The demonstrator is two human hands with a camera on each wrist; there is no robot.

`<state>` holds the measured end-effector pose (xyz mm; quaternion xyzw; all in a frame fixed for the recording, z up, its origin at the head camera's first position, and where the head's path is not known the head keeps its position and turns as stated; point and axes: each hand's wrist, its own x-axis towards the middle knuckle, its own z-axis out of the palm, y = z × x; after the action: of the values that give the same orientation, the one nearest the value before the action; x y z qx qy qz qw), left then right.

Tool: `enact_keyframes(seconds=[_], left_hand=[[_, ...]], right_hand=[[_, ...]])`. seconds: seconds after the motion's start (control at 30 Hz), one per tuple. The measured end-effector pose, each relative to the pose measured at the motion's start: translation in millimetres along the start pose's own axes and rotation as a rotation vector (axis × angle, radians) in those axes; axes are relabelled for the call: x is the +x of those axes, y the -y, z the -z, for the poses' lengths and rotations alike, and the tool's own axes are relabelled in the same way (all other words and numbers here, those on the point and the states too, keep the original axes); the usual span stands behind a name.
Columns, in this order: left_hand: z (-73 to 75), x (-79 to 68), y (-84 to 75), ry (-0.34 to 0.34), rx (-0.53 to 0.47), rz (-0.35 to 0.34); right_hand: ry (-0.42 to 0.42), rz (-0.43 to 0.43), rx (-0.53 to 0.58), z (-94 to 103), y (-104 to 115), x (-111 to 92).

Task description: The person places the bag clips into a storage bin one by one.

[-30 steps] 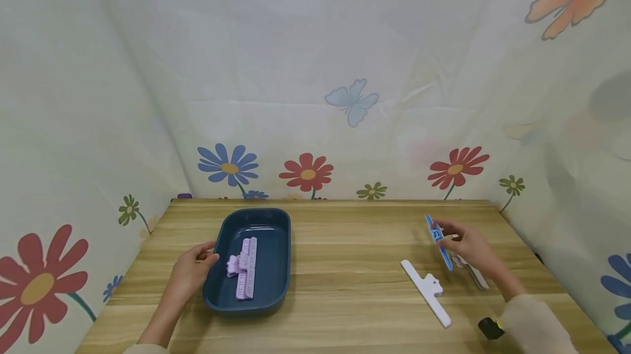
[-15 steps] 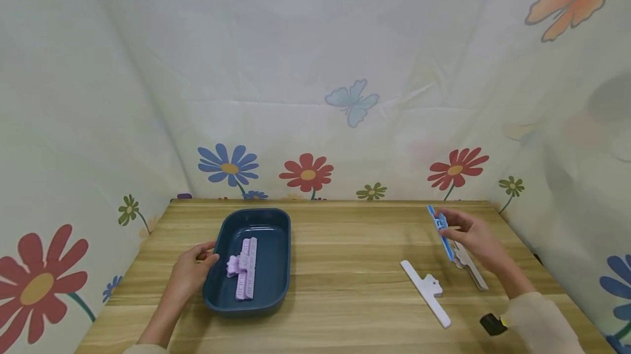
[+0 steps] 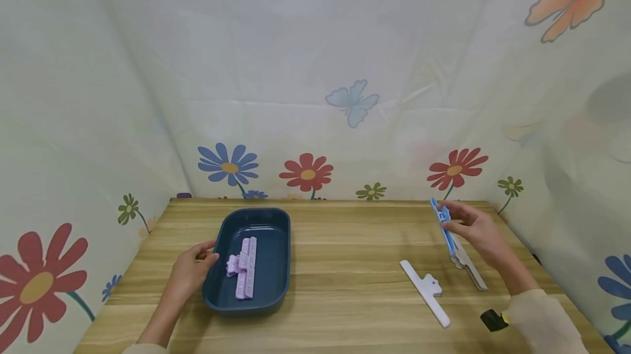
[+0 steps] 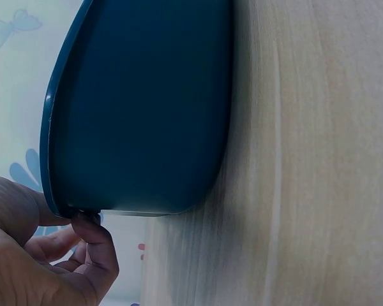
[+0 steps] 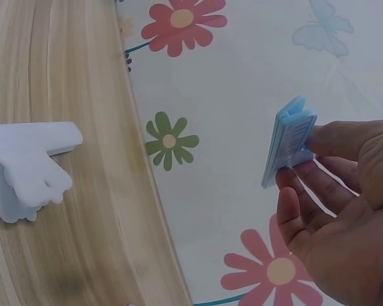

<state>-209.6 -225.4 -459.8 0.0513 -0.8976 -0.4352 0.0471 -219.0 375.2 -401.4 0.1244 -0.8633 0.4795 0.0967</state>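
My left hand (image 3: 191, 272) pinches the left rim of a dark blue basin (image 3: 272, 283); in the left wrist view its thumb and a bent finger meet at the rim (image 4: 46, 140). Inside the basin lies a lilac bag clip (image 3: 245, 269). Between thumb and fingers, my right hand (image 3: 475, 228) holds a blue bag clip (image 5: 287, 143), raised above the table at the far right. Beneath that hand, a pale bag clip (image 3: 469, 270) lies on the table, its upper part overlapped by the blue one. A white bag clip (image 3: 425, 295) lies closer to me.
The wood-grain table (image 3: 345, 277) runs back to a cloth backdrop (image 3: 276, 69) printed with flowers and butterflies. A small black item (image 3: 493, 320) with a yellow mark shows beside the right sleeve (image 3: 542, 321).
My right hand has lifted the blue clip up and slightly back, uncovering more of the pale clip below. The left hand and basin have stayed in place.
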Motion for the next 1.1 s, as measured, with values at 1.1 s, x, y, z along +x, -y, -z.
enact_keyframes(seconds=[1.1], left_hand=[[0.4,-0.6,-0.9,-0.012,-0.023,-0.023]], right_hand=[[0.014,0.053,0.015,-47.6,42.9,21.6]])
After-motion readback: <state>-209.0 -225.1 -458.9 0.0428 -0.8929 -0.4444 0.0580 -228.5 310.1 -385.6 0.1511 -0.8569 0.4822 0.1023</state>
